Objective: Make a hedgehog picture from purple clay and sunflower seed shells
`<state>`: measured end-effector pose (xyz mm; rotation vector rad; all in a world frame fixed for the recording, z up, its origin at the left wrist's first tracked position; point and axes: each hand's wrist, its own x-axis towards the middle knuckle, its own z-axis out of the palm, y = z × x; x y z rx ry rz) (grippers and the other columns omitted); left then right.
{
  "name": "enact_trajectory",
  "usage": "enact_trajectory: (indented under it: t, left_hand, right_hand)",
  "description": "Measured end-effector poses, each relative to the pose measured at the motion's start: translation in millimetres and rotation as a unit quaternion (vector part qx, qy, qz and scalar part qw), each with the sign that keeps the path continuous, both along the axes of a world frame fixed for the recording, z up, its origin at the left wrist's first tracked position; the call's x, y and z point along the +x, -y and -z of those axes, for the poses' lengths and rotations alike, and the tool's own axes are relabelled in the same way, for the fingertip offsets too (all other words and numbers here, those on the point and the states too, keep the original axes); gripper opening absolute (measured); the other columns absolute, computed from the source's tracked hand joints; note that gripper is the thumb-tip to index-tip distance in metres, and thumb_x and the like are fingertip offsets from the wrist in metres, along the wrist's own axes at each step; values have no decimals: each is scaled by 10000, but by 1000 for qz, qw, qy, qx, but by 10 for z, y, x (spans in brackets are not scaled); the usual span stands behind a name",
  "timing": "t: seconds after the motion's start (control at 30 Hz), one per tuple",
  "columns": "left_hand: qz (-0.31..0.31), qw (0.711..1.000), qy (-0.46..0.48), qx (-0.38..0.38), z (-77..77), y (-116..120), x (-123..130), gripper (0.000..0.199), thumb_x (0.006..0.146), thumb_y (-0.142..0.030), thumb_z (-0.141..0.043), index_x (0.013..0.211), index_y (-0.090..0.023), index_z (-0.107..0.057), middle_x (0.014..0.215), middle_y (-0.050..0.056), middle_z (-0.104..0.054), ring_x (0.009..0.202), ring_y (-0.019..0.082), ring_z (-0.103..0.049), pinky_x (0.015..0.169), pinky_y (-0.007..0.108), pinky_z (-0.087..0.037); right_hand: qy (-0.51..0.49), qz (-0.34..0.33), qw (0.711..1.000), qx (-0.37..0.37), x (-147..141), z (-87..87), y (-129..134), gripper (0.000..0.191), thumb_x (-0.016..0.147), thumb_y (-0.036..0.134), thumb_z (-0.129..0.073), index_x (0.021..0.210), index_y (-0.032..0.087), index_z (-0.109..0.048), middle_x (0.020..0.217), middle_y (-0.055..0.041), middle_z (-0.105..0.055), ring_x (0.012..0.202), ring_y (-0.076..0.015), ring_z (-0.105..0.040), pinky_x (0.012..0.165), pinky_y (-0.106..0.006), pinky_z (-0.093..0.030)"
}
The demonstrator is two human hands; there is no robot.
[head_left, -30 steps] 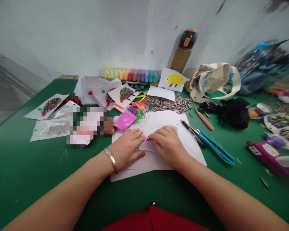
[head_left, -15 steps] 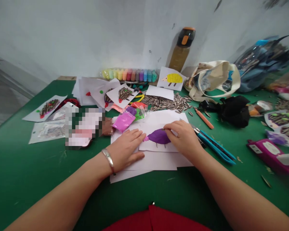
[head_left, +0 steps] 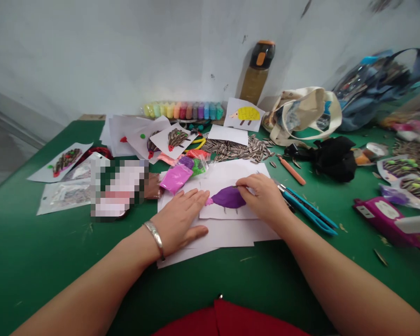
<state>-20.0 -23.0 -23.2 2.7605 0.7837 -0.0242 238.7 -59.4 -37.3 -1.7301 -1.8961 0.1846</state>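
On a white paper sheet (head_left: 210, 213) lies a hedgehog-like shape of purple clay (head_left: 228, 198) with a pink clay snout (head_left: 209, 201) at its left end and thin drawn legs below. My left hand (head_left: 182, 216), with a silver bangle at the wrist, lies flat with fingers stretched over the papers, its fingertips beside the snout. My right hand (head_left: 262, 196) is closed in a pinch at the upper right of the purple clay. A small dark sunflower seed shows at its fingertips, mostly hidden. More white sheets (head_left: 227, 235) lie underneath.
A heap of sunflower seeds (head_left: 238, 148) lies behind the papers. Pink clay packet (head_left: 176, 178) and other packets sit to the left. Blue tweezers (head_left: 311, 212) and an orange pen-like tool (head_left: 291, 170) lie right. A bottle (head_left: 257, 74) and cream bag (head_left: 303, 114) stand behind.
The view has shifted slightly, so things sit a little further left. My right hand stays pinched at the purple clay, and my left hand stays flat on the paper.
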Motion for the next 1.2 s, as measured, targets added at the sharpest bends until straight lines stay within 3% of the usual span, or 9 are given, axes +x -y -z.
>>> enact_trajectory:
  t: [0.43,0.53,0.67,0.93,1.1,1.2]
  left_hand:
    - [-2,1000,-21,22,-5,19,31,612,902,-484,-532,1436,-205,-421,1492,190,-398,1382,368,-340,1103,586,-287]
    - [1,999,-20,27,5,16,29,583,908,-491,-519,1411,-204,-458,1489,193,-400,1380,371,-339,1099,591,-290]
    - [-3,1000,0,19,13,6,32,648,903,-476,-528,1464,-189,-374,1475,195,-413,1364,365,-356,1095,590,-299]
    - [-10,999,39,35,64,-1,27,561,888,-510,-542,1367,-219,-515,1436,180,-453,1318,370,-406,1085,592,-317]
    - [-12,999,44,15,42,9,39,644,898,-489,-526,1456,-200,-383,1440,184,-446,1320,365,-403,1086,599,-315]
    - [-17,999,29,25,37,23,58,615,891,-493,-536,1416,-185,-450,1439,198,-440,1319,381,-401,1083,602,-313]
  right_hand:
    - [-36,19,999,-29,32,24,-12,177,848,163,-544,884,215,-710,835,-22,-670,802,-172,-602,734,-293,-443]
    - [-39,22,999,-30,41,28,-17,182,845,155,-540,884,216,-708,831,-20,-664,796,-170,-600,726,-292,-439]
    - [-41,22,999,-27,47,34,-24,188,836,146,-538,871,225,-705,826,-17,-665,792,-173,-598,714,-291,-438]
    - [-38,18,999,-25,54,33,-39,191,832,143,-539,858,228,-709,818,-18,-662,785,-172,-598,714,-289,-440]
    - [-39,18,999,-32,65,23,-45,182,835,156,-548,865,229,-712,828,-18,-670,790,-171,-601,724,-291,-440]
    - [-36,15,999,-36,66,18,-41,179,838,156,-550,870,223,-713,826,-18,-668,788,-169,-601,719,-288,-437]
